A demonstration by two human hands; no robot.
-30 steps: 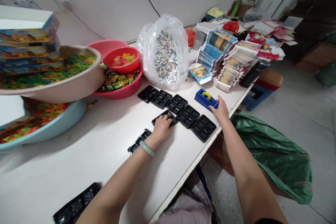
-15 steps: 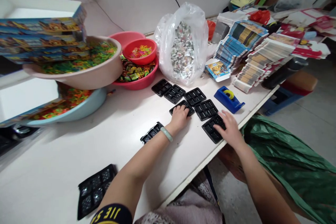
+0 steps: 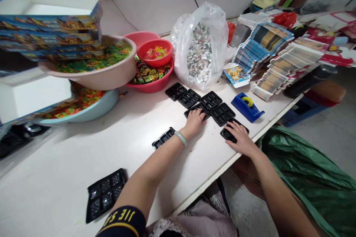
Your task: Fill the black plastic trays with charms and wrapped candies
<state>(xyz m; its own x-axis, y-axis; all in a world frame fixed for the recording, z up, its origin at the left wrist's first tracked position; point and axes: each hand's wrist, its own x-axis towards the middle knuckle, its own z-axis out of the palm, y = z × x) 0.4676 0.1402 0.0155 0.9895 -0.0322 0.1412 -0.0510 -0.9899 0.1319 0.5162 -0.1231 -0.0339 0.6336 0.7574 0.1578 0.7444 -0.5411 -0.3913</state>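
My left hand rests with its fingers spread on a black plastic tray that has small square compartments. My right hand lies open over another black compartment tray near the table's front edge, covering much of it. More such trays sit around them: one between the hands, one behind it, and others toward the back left. Under my left forearm a further tray is partly hidden. Another tray lies at the front left.
A blue tape dispenser stands right of the trays. Behind are a clear bag of small packets and stacks of printed cardboard. Basins of colourful pieces and stacked boxes fill the left. A green sack hangs at the right.
My right hand has turned from gripping the tray's right side to lying flatter across its top. My left hand stays on its tray. The view has shifted slightly.
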